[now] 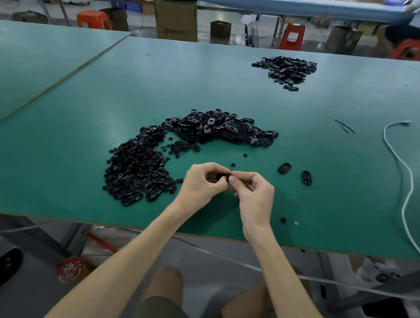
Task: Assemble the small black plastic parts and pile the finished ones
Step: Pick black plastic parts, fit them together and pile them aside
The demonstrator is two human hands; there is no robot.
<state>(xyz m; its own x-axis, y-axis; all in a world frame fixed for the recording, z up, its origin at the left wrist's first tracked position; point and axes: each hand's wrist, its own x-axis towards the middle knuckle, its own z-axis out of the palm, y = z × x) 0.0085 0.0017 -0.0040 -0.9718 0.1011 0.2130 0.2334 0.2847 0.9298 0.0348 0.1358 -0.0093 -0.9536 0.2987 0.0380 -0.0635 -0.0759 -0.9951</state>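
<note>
Hands [202, 184] on black part [224, 177], green table [78, 119]

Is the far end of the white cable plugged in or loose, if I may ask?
Loose: the cable ends on the table, joined to nothing.

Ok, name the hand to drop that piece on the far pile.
Right, probably: the far pile sits ahead on the side of the right hand. The left hand is beside the near heap. Both pinch the black part.

One black part [224, 177], pinched in midair. Big loose heap [222, 129] just behind it, smaller pile [285, 68] well beyond.
</note>
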